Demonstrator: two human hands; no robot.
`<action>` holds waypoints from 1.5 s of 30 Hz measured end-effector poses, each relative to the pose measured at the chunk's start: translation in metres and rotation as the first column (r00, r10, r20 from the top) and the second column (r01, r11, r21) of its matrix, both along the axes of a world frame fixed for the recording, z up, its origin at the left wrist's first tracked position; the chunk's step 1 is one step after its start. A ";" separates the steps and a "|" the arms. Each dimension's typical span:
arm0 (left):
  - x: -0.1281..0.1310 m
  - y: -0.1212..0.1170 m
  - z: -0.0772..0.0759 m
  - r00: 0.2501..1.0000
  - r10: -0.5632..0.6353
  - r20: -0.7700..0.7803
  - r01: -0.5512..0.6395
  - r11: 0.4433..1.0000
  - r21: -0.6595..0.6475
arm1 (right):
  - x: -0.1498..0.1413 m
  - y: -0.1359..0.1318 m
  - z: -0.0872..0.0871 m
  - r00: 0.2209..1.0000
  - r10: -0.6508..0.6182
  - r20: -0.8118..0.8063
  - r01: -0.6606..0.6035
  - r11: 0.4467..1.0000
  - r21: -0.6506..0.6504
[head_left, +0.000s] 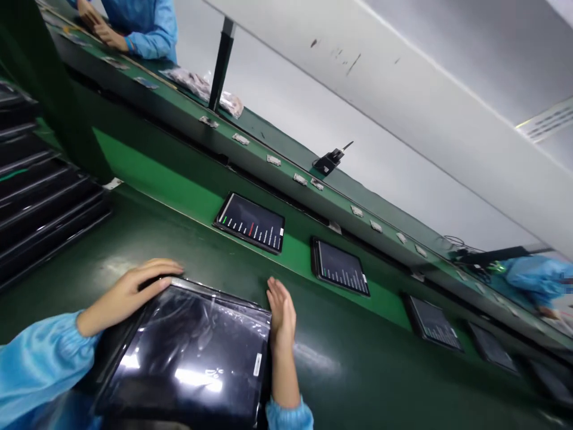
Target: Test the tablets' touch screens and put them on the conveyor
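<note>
A dark tablet (201,352) with glossy clear film over its screen lies in front of me, a small white label near its right edge. Its lower part runs out of view. My left hand (134,292) rests at the upper left corner, fingers stretched out along the edge and thumb slightly apart. Along the right edge, my right hand (282,316) lies with fingers straight and its palm side against the tablet. Neither hand visibly wraps round it. Dark edges show beneath the tablet on the left; I cannot tell whether these are more tablets.
Several tablets, including a lit one (253,222) and another (342,267), line the green strip beyond the table (358,370). Stacked dark panels (40,191) stand left. Small parts and a black adapter (329,161) lie on the shelf. Co-workers' blue sleeves (152,36) appear behind.
</note>
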State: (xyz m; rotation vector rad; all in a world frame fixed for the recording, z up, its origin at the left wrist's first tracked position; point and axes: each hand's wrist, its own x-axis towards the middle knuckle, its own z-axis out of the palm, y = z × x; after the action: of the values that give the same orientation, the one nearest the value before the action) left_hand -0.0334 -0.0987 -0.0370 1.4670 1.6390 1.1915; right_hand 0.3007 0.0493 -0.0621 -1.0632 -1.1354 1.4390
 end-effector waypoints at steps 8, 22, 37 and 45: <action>0.012 -0.010 -0.024 1.000 -0.020 0.001 0.020 0.998 0.060 | 0.027 -0.127 0.003 0.986 -0.077 0.146 0.095 0.988 -0.121; 0.031 -0.078 -0.040 0.979 0.197 -0.048 -0.197 0.980 -0.003 | 0.020 -0.149 0.010 0.997 -0.031 0.073 0.049 0.965 -0.258; 0.026 -0.055 0.011 0.903 0.330 0.274 -0.372 0.921 0.118 | -0.027 -0.127 0.054 0.990 -0.137 0.030 0.132 0.981 0.143; 0.029 -0.041 0.011 0.847 0.358 0.393 -0.399 0.917 0.024 | -0.036 -0.120 0.053 0.986 -0.151 0.074 0.142 0.983 0.115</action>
State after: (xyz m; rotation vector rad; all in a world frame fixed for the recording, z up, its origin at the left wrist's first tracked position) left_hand -0.0044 -0.1401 -0.0259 0.9016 1.6476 1.6853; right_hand 0.2644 -0.0703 -0.0091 -1.1129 -1.1561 1.2136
